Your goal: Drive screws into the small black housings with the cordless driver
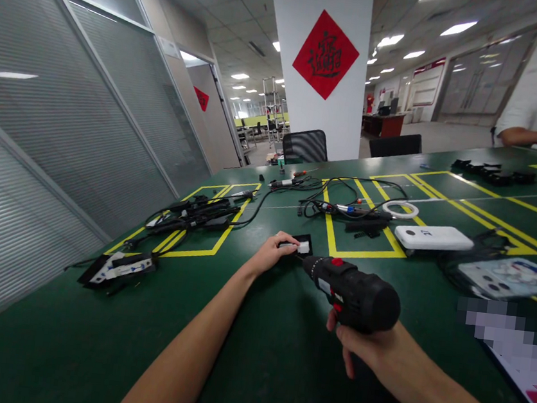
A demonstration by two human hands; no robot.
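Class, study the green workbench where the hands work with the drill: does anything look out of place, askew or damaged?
Nothing looks damaged. The left hand steadies a small black part while the right hand aims the cordless drill at it. Only the tangled cables sprawl untidily across the yellow floor-tape boxes.

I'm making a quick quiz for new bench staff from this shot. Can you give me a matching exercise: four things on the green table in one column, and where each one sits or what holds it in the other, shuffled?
Things
1. black power drill
2. small black part
3. white power bank
4. white ring

Places
A. pinned to the table under the left hand
B. lying behind the power bank, on the yellow tape lines
C. gripped in the right hand, nose aimed at the small part
D. lying flat beside a phone case with cartoon print

Pairs: 1-C, 2-A, 3-D, 4-B
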